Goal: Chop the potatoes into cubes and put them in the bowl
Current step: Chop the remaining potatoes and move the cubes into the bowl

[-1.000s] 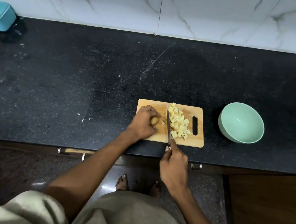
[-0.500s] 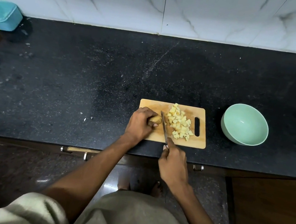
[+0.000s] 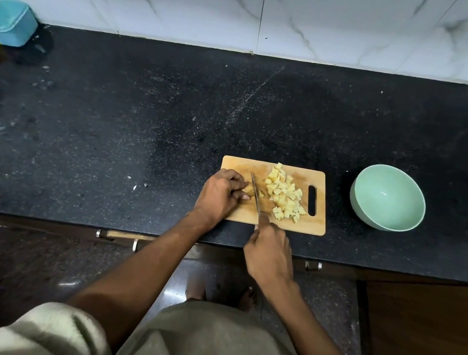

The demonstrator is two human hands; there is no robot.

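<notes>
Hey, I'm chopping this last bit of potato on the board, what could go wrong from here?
1. The left hand pinches a small potato piece right against the knife blade; its fingertips could get nicked.
2. The potato cubes are heaped near the cutting board handle slot and far edge; some may roll onto the counter.
3. The bowl sits apart from the board, so cubes may drop during transfer.

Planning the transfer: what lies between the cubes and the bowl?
Nothing visible. The cubes sit on the board by its handle slot; right of the board's edge is bare counter, then the empty bowl.
</notes>
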